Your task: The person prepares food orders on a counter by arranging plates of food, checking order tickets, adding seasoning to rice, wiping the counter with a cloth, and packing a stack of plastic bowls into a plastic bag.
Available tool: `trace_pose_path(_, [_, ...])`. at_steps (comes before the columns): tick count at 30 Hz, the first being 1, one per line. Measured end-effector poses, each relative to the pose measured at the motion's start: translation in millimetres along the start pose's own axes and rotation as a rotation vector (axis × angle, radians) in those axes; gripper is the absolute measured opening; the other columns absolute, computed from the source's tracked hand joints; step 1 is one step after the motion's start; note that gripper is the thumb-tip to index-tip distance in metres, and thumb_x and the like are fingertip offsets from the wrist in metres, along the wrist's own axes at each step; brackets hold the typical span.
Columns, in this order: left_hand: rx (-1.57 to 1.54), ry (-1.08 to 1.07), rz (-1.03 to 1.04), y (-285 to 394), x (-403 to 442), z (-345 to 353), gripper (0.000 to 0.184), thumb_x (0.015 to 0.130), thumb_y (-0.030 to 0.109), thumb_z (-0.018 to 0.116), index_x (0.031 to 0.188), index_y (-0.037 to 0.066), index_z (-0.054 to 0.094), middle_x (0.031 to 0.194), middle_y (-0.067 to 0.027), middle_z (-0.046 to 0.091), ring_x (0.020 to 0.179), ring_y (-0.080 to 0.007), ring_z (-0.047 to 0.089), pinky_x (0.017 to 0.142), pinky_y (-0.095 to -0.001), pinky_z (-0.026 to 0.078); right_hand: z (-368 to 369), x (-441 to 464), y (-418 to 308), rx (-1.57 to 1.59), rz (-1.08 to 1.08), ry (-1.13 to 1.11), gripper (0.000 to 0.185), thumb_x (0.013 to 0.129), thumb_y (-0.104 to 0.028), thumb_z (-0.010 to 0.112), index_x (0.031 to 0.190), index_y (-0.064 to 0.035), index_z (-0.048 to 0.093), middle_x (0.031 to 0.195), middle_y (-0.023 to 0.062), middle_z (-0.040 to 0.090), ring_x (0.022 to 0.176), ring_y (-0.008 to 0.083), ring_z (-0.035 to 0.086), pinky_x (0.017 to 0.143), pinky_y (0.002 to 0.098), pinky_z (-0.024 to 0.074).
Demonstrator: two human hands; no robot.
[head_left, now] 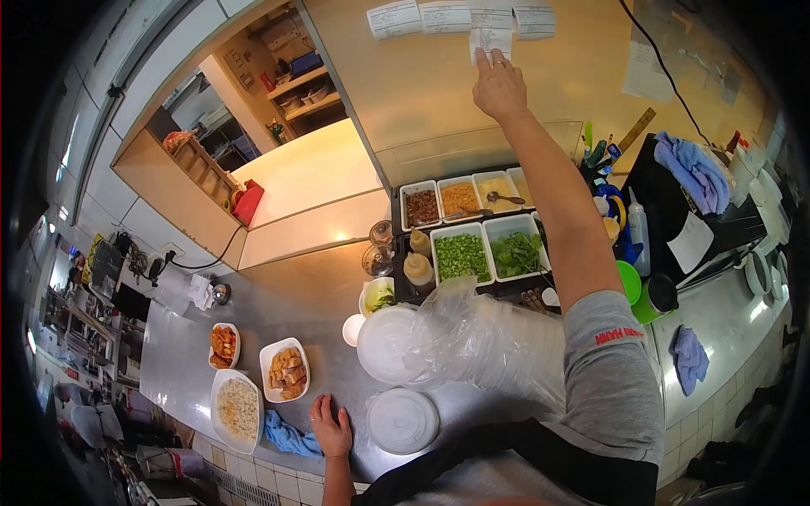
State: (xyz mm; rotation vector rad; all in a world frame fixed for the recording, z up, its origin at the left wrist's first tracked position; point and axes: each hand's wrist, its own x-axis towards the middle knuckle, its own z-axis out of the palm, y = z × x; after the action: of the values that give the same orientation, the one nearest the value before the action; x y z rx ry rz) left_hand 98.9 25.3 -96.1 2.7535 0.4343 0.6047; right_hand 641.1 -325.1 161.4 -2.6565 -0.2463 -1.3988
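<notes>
My right hand (499,88) reaches up to the wall, its fingers at the lower end of a printed paper slip (491,42). That slip hangs lower than the others in the row. On the steel counter, my left hand (332,428) rests with fingers apart and nothing in them. Beside it lie a crumpled blue cloth (291,433) and a stack of round white lids (402,421). Farther left stand a white bowl of rice (238,408), a tray of browned food pieces (286,371) and a smaller dish of reddish food (224,346).
Containers of chopped green onion (461,255), leafy herbs (515,254) and other toppings stand beneath my right arm. Plastic-wrapped containers (489,337) lie before me. Squeeze bottles (418,270) are nearby. A pass-through opening (312,181) is at left, a purple cloth (690,360) at right.
</notes>
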Motion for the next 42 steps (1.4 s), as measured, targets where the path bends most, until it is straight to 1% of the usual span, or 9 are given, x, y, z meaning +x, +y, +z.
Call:
trace_pose_path(7, [-0.009, -0.005, -0.006, 0.0, -0.3, -0.6, 0.040, 0.077, 0.013, 0.059, 0.114, 0.001, 0.050, 0.117, -0.0192, 0.048, 0.109, -0.0371, 0.044, 0.095, -0.0440, 0.034, -12.2, -3.3, 0.5, -0.026, -0.098, -0.059, 0.058, 0.077, -0.014, 0.053, 0.133, -0.0086, 0.038, 0.127, 0.0238, 0.044, 0.112, 0.0350, 0.049, 0.089, 0.0433, 0.0405])
trace_pose_path(13, [0.009, -0.004, -0.004, 0.3, 0.0, -0.9, 0.039, 0.080, 0.017, 0.057, 0.115, 0.000, 0.051, 0.118, -0.0195, 0.048, 0.108, -0.0371, 0.045, 0.095, -0.0424, 0.035, -3.8, 4.2, 0.7, 0.059, -0.016, 0.024, 0.055, 0.078, -0.014, 0.051, 0.132, -0.0115, 0.041, 0.125, 0.0255, 0.044, 0.106, 0.0364, 0.052, 0.088, 0.0435, 0.0418])
trace_pose_path(16, [0.012, 0.001, 0.004, -2.3, -0.7, 0.6, 0.039, 0.080, 0.016, 0.057, 0.115, 0.001, 0.051, 0.118, -0.0196, 0.048, 0.108, -0.0371, 0.045, 0.095, -0.0427, 0.035, -7.1, 7.0, -3.3, 0.027, 0.017, -0.034, 0.054, 0.078, -0.014, 0.051, 0.131, -0.0122, 0.042, 0.125, 0.0249, 0.044, 0.106, 0.0365, 0.053, 0.088, 0.0435, 0.0421])
trace_pose_path(19, [0.001, -0.008, -0.007, -1.6, -0.6, -0.1, 0.040, 0.080, 0.016, 0.057, 0.116, 0.001, 0.050, 0.118, -0.0196, 0.048, 0.109, -0.0370, 0.045, 0.095, -0.0430, 0.035, -4.4, 5.2, 0.8, 0.046, -0.021, 0.005, 0.057, 0.077, -0.013, 0.052, 0.133, -0.0127, 0.040, 0.125, 0.0249, 0.044, 0.107, 0.0367, 0.052, 0.088, 0.0439, 0.0421])
trace_pose_path(22, [0.012, -0.003, -0.005, -1.2, -0.7, -0.1, 0.040, 0.080, 0.016, 0.057, 0.116, 0.000, 0.050, 0.118, -0.0195, 0.048, 0.109, -0.0369, 0.045, 0.095, -0.0429, 0.035, -16.4, 1.0, 1.2, -0.007, -0.089, -0.089, 0.058, 0.077, -0.015, 0.052, 0.134, -0.0137, 0.039, 0.126, 0.0257, 0.043, 0.109, 0.0369, 0.051, 0.090, 0.0441, 0.0415])
trace_pose_path(25, [0.006, -0.006, -0.012, -1.1, -0.7, -0.3, 0.039, 0.080, 0.016, 0.057, 0.115, 0.001, 0.050, 0.118, -0.0193, 0.048, 0.109, -0.0367, 0.045, 0.095, -0.0426, 0.035, -19.2, -0.8, -3.8, 0.038, -0.030, -0.096, 0.058, 0.079, -0.014, 0.049, 0.135, -0.0138, 0.036, 0.130, 0.0240, 0.040, 0.114, 0.0353, 0.047, 0.094, 0.0420, 0.0377])
trace_pose_path(28, [0.013, -0.002, -0.011, -0.5, -0.3, -0.6, 0.039, 0.079, 0.016, 0.058, 0.115, 0.001, 0.050, 0.118, -0.0191, 0.048, 0.109, -0.0365, 0.045, 0.095, -0.0422, 0.035, -14.5, 1.7, -2.3, 0.028, -0.029, -0.079, 0.059, 0.078, -0.016, 0.051, 0.135, -0.0125, 0.036, 0.129, 0.0247, 0.041, 0.113, 0.0357, 0.048, 0.093, 0.0425, 0.0382])
trace_pose_path(34, [-0.013, 0.007, -0.020, -0.2, -0.3, -0.1, 0.041, 0.076, 0.012, 0.060, 0.114, 0.000, 0.051, 0.117, -0.0188, 0.048, 0.109, -0.0366, 0.044, 0.095, -0.0433, 0.035, -14.0, 4.4, -1.6, 0.020, -0.023, -0.087, 0.060, 0.078, -0.019, 0.053, 0.133, -0.0036, 0.035, 0.127, 0.0239, 0.043, 0.110, 0.0357, 0.050, 0.091, 0.0422, 0.0397])
trace_pose_path(42, [0.000, -0.002, -0.023, 1.5, 0.4, -2.5, 0.041, 0.076, 0.012, 0.060, 0.114, 0.000, 0.051, 0.117, -0.0185, 0.048, 0.110, -0.0361, 0.044, 0.096, -0.0434, 0.034, -16.3, 9.6, -0.6, 0.014, -0.002, -0.140, 0.065, 0.077, -0.022, 0.054, 0.136, -0.0030, 0.031, 0.130, 0.0226, 0.042, 0.110, 0.0330, 0.050, 0.091, 0.0418, 0.0404])
